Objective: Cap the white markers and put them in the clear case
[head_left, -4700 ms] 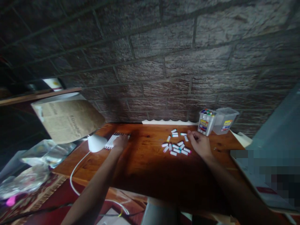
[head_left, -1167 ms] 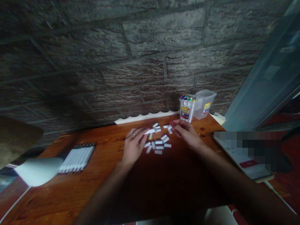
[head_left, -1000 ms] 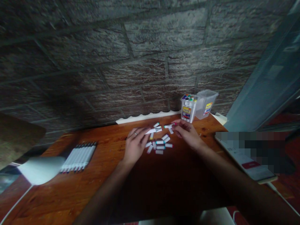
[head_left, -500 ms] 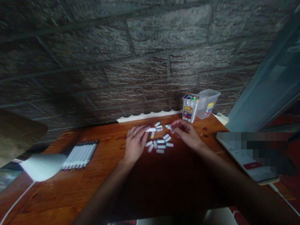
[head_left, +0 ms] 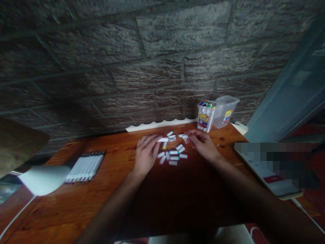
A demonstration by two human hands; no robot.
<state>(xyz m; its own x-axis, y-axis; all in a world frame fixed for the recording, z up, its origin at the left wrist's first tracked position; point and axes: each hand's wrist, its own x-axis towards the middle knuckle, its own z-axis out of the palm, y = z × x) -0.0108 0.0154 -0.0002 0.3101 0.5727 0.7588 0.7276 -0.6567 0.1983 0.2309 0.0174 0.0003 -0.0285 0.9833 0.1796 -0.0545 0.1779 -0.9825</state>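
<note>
On a wooden desk [head_left: 157, 196] my left hand [head_left: 146, 153] holds a white marker [head_left: 164, 139] by its body, the tip pointing right. My right hand [head_left: 203, 145] pinches a small white cap [head_left: 183, 136] a short way from that tip. Between and below the hands lie several loose white marker caps [head_left: 172, 155] with coloured ends. A row of several uncapped white markers [head_left: 85, 166] lies side by side at the left of the desk.
A clear tub of capped markers [head_left: 205, 116] and an empty clear tub [head_left: 224, 112] stand against the brick wall. A white lamp base [head_left: 44, 179] with a cord sits at the far left. A phone [head_left: 269, 173] lies at the right edge.
My left hand left the row of markers with one marker and came to the caps. My right hand picked up a cap and holds it near the marker's tip.
</note>
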